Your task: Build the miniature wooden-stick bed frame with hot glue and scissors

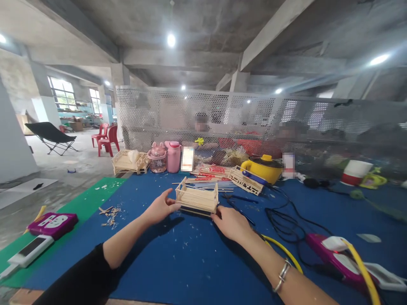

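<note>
A small bed-shaped model of pale wooden sticks point(197, 198) rests on the blue mat point(190, 258) in front of me. My left hand point(160, 207) grips its left end with thumb and fingers. My right hand point(232, 222) holds its right lower corner; a silver bracelet point(282, 275) sits on that wrist. Behind the model lie loose wooden sticks point(206, 180) and a flat ladder-like stick frame point(244, 181).
A second stick model point(129, 162), two pink bottles point(165, 156), a yellow pot point(263, 168) and a perforated screen point(254, 114) line the back. Black cables point(286, 220), a yellow cord and a purple glue gun point(330, 254) lie right. Wood scraps point(110, 214) and a purple power strip point(52, 223) lie left. People sit behind the screen.
</note>
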A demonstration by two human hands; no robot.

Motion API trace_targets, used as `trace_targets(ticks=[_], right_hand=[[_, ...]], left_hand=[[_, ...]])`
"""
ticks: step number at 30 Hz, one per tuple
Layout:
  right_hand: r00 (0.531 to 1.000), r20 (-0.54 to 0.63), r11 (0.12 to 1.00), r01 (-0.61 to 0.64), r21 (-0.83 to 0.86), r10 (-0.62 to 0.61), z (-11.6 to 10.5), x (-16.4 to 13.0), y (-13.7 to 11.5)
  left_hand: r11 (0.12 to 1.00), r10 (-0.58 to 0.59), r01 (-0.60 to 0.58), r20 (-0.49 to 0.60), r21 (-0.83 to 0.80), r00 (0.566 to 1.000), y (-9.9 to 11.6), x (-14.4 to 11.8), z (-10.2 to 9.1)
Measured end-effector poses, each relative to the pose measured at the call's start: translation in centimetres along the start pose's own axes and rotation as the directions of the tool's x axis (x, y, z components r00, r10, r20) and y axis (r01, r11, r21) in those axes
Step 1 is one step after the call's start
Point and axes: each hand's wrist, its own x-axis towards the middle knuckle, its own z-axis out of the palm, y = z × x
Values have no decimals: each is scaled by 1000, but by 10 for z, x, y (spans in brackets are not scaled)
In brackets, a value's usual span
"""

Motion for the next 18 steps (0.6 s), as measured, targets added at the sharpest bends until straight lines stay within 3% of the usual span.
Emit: trace_targets(ticks=[6,12,15,18], right_hand=[[995,-95,951,36,308,-7,5,6,11],[987,-154,833,44,552,49,6,-12,4],[958,-286,846,167,506,-18,10,-28,-8],[922,-302,881,341,327,-244,20,-43,-16]], left_hand=[[998,26,-25,-15,49,1000,13,-15,6],[1000,15,-16,-67,-16,998,17,-18,7],[998,-33,30,-64,-56,997,16,-19,6],[999,-52,52,-60,0,997,16,-19,6]])
